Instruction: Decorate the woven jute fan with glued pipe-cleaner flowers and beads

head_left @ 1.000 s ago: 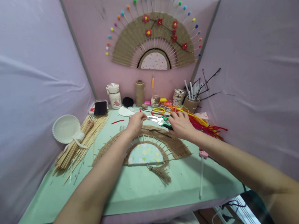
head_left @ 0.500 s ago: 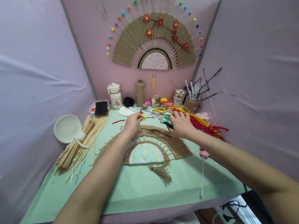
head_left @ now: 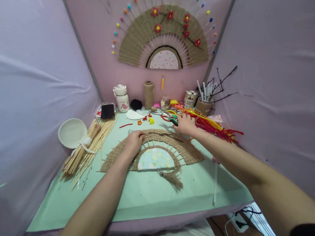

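Observation:
My left hand [head_left: 134, 141] rests over the upper edge of a woven twine fan [head_left: 116, 152], its fingers pinched on a thin dark twig [head_left: 161, 133] lying along the weave. My right hand [head_left: 185, 124] is behind the fan's right part, fingers curled at the green-and-black handles of pruning shears [head_left: 174, 121]; its palm side is hidden. The fan has a pale floral half-circle [head_left: 155, 158] at its centre and a twine tassel [head_left: 172, 180] in front. Small red, orange and yellow flower shapes [head_left: 151, 121] lie behind it.
A bundle of thin sticks [head_left: 86, 150] and a white paper plate [head_left: 72, 133] are on the left. Red and yellow pipe cleaners [head_left: 217, 128] lie at right. A twine spool [head_left: 149, 95] and a white jar [head_left: 121, 98] stand behind. A finished-looking fan [head_left: 162, 31] hangs on the wall.
My left hand has come down and nearer with the twig, onto the fan's upper edge. My right hand has shifted slightly back with the shears. The flower shapes are uncovered.

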The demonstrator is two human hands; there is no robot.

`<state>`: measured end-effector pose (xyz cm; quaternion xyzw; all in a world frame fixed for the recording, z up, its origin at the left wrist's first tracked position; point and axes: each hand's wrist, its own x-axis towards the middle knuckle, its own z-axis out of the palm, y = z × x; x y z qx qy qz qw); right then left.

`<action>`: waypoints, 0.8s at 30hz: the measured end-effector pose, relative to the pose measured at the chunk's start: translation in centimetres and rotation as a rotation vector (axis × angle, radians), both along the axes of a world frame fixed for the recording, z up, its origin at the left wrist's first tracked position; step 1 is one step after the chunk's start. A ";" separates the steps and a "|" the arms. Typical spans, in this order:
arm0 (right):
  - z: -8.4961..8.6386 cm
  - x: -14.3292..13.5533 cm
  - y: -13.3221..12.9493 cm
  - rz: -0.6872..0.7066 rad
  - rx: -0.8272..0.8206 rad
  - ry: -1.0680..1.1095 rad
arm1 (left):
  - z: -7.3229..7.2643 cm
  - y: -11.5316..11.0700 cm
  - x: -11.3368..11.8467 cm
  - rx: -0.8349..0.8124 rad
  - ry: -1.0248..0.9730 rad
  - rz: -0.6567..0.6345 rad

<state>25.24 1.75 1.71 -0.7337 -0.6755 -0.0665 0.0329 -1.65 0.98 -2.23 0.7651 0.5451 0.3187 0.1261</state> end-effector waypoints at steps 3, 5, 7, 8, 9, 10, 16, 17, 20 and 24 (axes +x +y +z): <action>-0.2 -0.4 1.2 -0.017 -0.017 0.024 | 0.2 -0.3 0.0 -0.022 0.078 -0.027; -0.5 -0.7 2.1 -0.029 -0.031 0.038 | 0.5 -0.7 0.1 -0.031 0.133 -0.040; -0.8 -1.0 2.9 -0.046 -0.044 0.052 | 0.9 -0.9 0.3 -0.040 0.188 -0.040; -1.0 -1.1 3.3 -0.053 -0.051 0.059 | 1.0 -1.1 0.3 -0.045 0.215 -0.038; -1.3 -1.2 3.6 -0.058 -0.057 0.065 | 1.1 -1.1 0.4 -0.047 0.238 -0.034; -1.5 -1.3 3.9 -0.062 -0.063 0.072 | 1.2 -1.2 0.4 -0.050 0.258 -0.032; -2.5 -1.6 5.0 -0.062 -0.079 0.095 | 1.4 -1.5 0.7 -0.049 0.288 -0.041; -2.6 -1.6 5.2 -0.059 -0.079 0.096 | 1.5 -1.5 0.7 -0.047 0.289 -0.037; -3.0 -1.7 5.6 -0.033 -0.079 0.099 | 1.6 -1.7 0.6 -0.047 0.293 -0.031; -3.5 -1.7 6.0 0.022 -0.076 0.100 | 1.5 -1.7 0.4 -0.060 0.294 -0.047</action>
